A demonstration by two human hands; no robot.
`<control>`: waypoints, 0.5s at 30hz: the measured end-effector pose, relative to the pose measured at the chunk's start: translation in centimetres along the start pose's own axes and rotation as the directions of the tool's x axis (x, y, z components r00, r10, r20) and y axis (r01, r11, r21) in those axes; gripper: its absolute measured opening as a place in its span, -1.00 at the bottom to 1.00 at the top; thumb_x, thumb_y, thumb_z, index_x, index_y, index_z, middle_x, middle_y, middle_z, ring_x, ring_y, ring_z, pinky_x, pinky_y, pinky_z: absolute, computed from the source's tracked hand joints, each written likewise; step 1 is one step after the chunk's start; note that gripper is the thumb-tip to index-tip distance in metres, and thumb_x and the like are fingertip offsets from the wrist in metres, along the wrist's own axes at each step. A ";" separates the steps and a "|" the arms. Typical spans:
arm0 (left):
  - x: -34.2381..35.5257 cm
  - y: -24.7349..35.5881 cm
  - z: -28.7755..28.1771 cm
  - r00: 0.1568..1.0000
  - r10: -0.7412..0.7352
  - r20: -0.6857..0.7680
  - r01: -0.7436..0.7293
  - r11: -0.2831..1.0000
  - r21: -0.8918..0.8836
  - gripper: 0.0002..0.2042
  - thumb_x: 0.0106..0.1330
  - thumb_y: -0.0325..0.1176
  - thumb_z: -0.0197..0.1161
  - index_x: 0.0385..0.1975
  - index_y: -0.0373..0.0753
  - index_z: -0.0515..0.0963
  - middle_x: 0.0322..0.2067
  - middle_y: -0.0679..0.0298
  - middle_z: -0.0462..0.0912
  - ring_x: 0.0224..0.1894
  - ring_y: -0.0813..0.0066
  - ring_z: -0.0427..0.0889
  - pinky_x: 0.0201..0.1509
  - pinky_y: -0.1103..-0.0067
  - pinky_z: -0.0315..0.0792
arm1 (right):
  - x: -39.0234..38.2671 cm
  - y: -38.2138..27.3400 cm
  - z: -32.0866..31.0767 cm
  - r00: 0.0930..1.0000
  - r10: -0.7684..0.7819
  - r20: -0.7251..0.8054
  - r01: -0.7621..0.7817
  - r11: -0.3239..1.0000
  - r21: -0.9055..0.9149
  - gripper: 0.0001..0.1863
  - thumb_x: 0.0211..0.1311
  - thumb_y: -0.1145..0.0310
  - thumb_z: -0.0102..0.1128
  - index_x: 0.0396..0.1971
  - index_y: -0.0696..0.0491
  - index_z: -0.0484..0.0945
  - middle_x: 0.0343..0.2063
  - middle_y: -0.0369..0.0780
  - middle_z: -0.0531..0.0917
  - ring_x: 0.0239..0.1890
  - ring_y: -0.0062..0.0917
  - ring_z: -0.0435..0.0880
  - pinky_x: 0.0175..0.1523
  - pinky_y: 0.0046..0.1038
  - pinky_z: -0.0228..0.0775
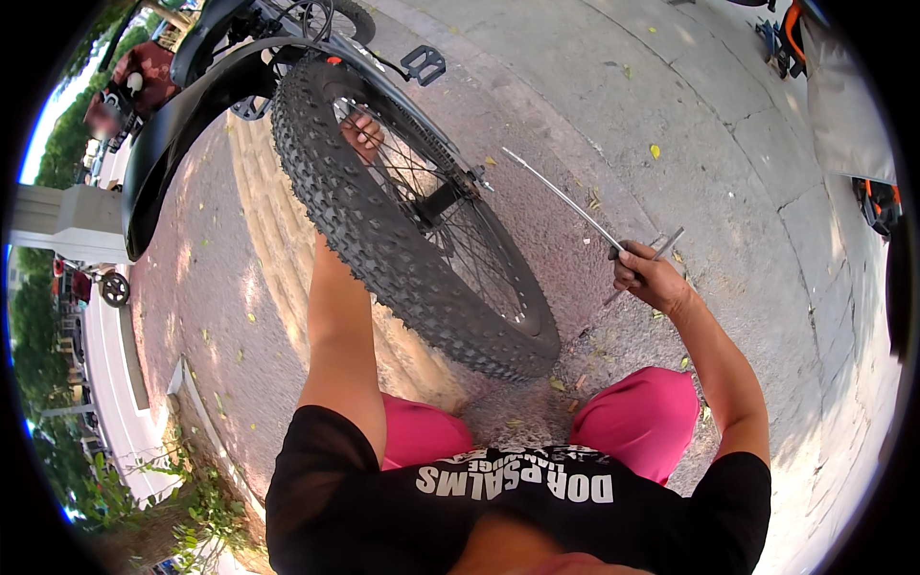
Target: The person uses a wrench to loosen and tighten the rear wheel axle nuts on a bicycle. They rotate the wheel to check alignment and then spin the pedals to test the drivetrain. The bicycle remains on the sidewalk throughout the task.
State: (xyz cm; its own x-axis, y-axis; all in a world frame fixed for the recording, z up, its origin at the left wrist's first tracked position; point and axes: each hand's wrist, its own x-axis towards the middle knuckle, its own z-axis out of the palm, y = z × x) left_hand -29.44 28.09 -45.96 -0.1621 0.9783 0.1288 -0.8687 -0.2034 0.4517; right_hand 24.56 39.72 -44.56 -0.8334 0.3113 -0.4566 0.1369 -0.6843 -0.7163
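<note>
A bicycle's fat, knobby black tyre (335, 182) stands in front of me, slanting from the upper left down toward my knees. My left arm passes behind it. Through the spokes (450, 216) I see my left hand (362, 134), its fingers curled near the rim's upper part; what they grip, if anything, is partly hidden. To the right of the wheel, my right hand (647, 276) is closed round the handle end of a T-handle wrench (565, 196). Its long silver shaft points up and left toward the hub (441, 203), apart from it.
A black pedal (424, 65) juts out beyond the wheel. The long black mudguard (177, 125) hangs at the left. Grey bags with orange-edged gear (877, 206) lie at the far right. A grey post (72, 222) stands left; fallen leaves dot the pavement (709, 172).
</note>
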 end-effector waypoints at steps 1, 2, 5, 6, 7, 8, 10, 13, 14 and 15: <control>0.1 -0.1 0.1 1.000 0.001 0.005 -0.001 1.000 0.002 -0.62 0.22 0.02 -0.03 -0.36 -0.21 0.45 -0.43 0.29 0.48 -0.38 0.47 0.48 -0.40 0.51 0.39 | -2.1 1.3 -0.4 1.000 -0.010 -0.011 0.010 1.000 0.013 -0.82 0.32 0.33 -0.05 -0.24 0.13 0.39 -0.65 -0.39 0.24 -0.58 -0.67 0.18 -0.32 -0.55 0.12; 0.3 -0.4 0.1 1.000 -0.001 0.011 0.001 1.000 -0.001 -0.63 0.22 0.02 -0.03 -0.36 -0.21 0.45 -0.43 0.29 0.48 -0.38 0.47 0.48 -0.40 0.51 0.39 | -4.0 2.6 -0.7 0.999 -0.017 -0.029 0.018 0.999 0.028 -0.82 0.32 0.31 -0.06 -0.25 0.13 0.38 -0.67 -0.39 0.23 -0.60 -0.67 0.15 -0.35 -0.54 0.10; 0.3 -0.7 0.0 1.000 0.000 0.017 0.000 1.000 -0.007 -0.63 0.22 0.01 -0.03 -0.36 -0.21 0.45 -0.42 0.29 0.48 -0.37 0.47 0.47 -0.40 0.52 0.39 | -6.9 4.2 -0.2 0.999 -0.034 0.020 0.033 0.998 0.053 -0.80 0.31 0.30 -0.04 -0.24 0.14 0.38 -0.67 -0.38 0.23 -0.58 -0.68 0.18 -0.35 -0.54 0.11; 0.4 -0.6 0.0 1.000 0.000 0.022 0.000 1.000 -0.008 -0.63 0.22 0.01 -0.03 -0.36 -0.22 0.45 -0.42 0.29 0.47 -0.37 0.47 0.47 -0.40 0.52 0.39 | -6.9 4.3 0.3 0.998 -0.065 -0.003 0.065 0.997 -0.029 -0.79 0.31 0.30 -0.04 -0.24 0.15 0.38 -0.66 -0.38 0.24 -0.58 -0.68 0.18 -0.35 -0.55 0.11; 0.3 -0.4 0.1 1.000 0.001 0.026 -0.001 1.000 -0.006 -0.63 0.22 0.01 -0.02 -0.36 -0.22 0.45 -0.42 0.29 0.47 -0.37 0.46 0.47 -0.40 0.52 0.39 | -6.8 4.5 0.9 0.995 -0.098 -0.022 0.095 0.989 -0.110 -0.78 0.31 0.30 -0.04 -0.24 0.16 0.37 -0.65 -0.38 0.25 -0.57 -0.68 0.18 -0.35 -0.56 0.11; 0.0 -0.4 0.1 1.000 0.001 0.025 -0.001 1.000 -0.002 -0.64 0.22 0.00 -0.02 -0.36 -0.22 0.45 -0.42 0.29 0.47 -0.37 0.46 0.47 -0.39 0.52 0.39 | -6.8 4.5 1.5 0.991 -0.131 -0.038 0.122 0.974 -0.192 -0.78 0.31 0.29 -0.04 -0.23 0.16 0.37 -0.64 -0.38 0.26 -0.57 -0.69 0.19 -0.35 -0.58 0.11; 0.0 -0.5 0.3 1.000 0.002 0.028 -0.002 1.000 -0.001 -0.64 0.22 0.00 -0.02 -0.36 -0.22 0.45 -0.42 0.28 0.47 -0.37 0.46 0.47 -0.39 0.52 0.39 | -6.7 3.9 2.0 0.985 -0.153 -0.080 0.099 0.878 -0.468 -0.78 0.31 0.31 -0.03 -0.24 0.17 0.40 -0.60 -0.36 0.33 -0.53 -0.69 0.25 -0.37 -0.60 0.15; -0.1 -0.5 0.7 0.999 0.011 0.041 -0.011 1.000 -0.004 -0.64 0.22 -0.01 -0.02 -0.35 -0.22 0.45 -0.42 0.28 0.47 -0.37 0.46 0.46 -0.39 0.52 0.39 | -6.8 3.5 2.5 0.974 -0.213 -0.079 0.111 0.750 -0.652 -0.79 0.30 0.33 -0.05 -0.23 0.16 0.43 -0.58 -0.31 0.40 -0.51 -0.65 0.34 -0.38 -0.56 0.23; 0.0 -0.4 0.8 0.999 0.011 0.047 -0.010 1.000 -0.006 -0.65 0.22 -0.01 -0.02 -0.35 -0.22 0.44 -0.42 0.28 0.47 -0.37 0.46 0.46 -0.39 0.52 0.39 | -7.0 3.3 2.7 0.970 -0.228 -0.081 0.107 0.706 -0.701 -0.80 0.30 0.34 -0.04 -0.23 0.16 0.43 -0.58 -0.31 0.41 -0.51 -0.64 0.35 -0.38 -0.55 0.24; 0.0 -0.2 0.8 0.999 0.014 0.052 -0.014 1.000 -0.004 -0.65 0.23 -0.02 -0.02 -0.35 -0.22 0.44 -0.42 0.28 0.46 -0.37 0.46 0.46 -0.38 0.52 0.39 | -7.1 3.1 3.0 0.967 -0.241 -0.082 0.102 0.661 -0.744 -0.80 0.30 0.34 -0.04 -0.23 0.17 0.43 -0.58 -0.30 0.42 -0.51 -0.63 0.36 -0.37 -0.54 0.25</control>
State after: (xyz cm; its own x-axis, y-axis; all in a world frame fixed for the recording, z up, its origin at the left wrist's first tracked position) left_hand -28.86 28.08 -45.37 -0.1498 0.9721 0.1803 -0.8683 -0.2165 0.4462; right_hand 29.33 33.41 -41.97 -0.7952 0.5199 -0.3120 0.4036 0.0699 -0.9123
